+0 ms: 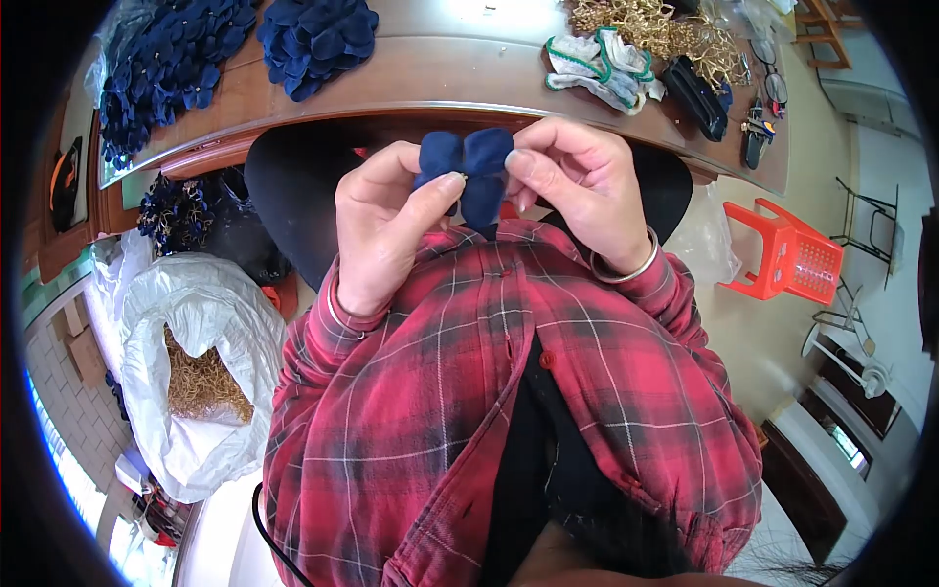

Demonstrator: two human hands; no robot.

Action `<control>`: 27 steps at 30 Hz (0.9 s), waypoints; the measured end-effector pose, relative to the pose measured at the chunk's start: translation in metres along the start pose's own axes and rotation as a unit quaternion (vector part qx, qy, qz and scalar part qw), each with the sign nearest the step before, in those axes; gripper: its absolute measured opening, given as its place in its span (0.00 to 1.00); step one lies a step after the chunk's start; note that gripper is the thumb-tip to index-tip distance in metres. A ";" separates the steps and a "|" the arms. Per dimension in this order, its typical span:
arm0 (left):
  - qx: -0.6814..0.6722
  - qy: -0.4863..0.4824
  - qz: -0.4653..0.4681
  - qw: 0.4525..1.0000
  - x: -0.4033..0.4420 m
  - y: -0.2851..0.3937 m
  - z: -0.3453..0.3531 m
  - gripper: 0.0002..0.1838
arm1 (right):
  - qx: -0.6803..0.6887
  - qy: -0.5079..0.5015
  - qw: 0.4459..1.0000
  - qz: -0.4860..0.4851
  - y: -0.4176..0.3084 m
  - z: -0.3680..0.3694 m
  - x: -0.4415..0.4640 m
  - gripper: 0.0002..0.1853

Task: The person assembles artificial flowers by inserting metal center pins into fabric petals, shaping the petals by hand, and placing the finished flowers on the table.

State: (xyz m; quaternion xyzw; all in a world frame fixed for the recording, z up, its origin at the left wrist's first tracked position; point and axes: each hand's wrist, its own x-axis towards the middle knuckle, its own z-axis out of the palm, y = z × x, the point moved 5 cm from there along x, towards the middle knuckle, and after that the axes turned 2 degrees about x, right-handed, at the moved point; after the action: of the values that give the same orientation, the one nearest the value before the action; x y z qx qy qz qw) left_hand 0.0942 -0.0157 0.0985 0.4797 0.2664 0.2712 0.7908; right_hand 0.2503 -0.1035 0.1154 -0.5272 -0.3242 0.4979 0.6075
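A dark navy fabric flower (483, 157) with rounded petals is held up in front of my chest, just off the table's near edge. My left hand (383, 225) grips it from the left, the thumb pressed close to its small gold centre and the fingers behind the petals. From the right, my right hand (587, 186) pinches the edge of a petal between thumb and forefinger. The backs of the petals and part of the fingers are hidden.
On the brown table (440, 83) lie piles of navy flowers (318, 39), white gloves with green trim (599, 68), gold wiry stems (655, 29) and a black case (696, 96). A white sack (249, 323) of gold pieces stands at left, a red plastic stool (773, 254) at right.
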 end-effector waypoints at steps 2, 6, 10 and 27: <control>-0.019 0.010 -0.002 1.000 0.001 -0.003 -0.003 0.03 | -0.007 0.038 0.999 -0.011 -0.003 -0.007 0.000 0.02; -0.032 0.011 -0.003 0.999 0.004 -0.007 -0.007 0.03 | -0.390 0.141 0.892 -0.181 -0.016 -0.042 0.002 0.06; -0.050 0.009 -0.017 0.999 0.004 -0.010 -0.005 0.05 | -0.671 0.190 0.670 -0.255 -0.007 -0.054 0.014 0.11; -0.108 -0.006 -0.050 0.993 0.007 -0.011 0.000 0.11 | -0.207 0.038 0.967 -0.146 -0.023 -0.022 0.004 0.13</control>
State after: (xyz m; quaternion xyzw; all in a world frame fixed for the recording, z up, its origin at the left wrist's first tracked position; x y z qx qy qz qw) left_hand 0.1005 -0.0151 0.0878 0.3796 0.2547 0.2558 0.8518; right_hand 0.2775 -0.1057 0.1316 -0.6070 -0.4707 0.3054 0.5628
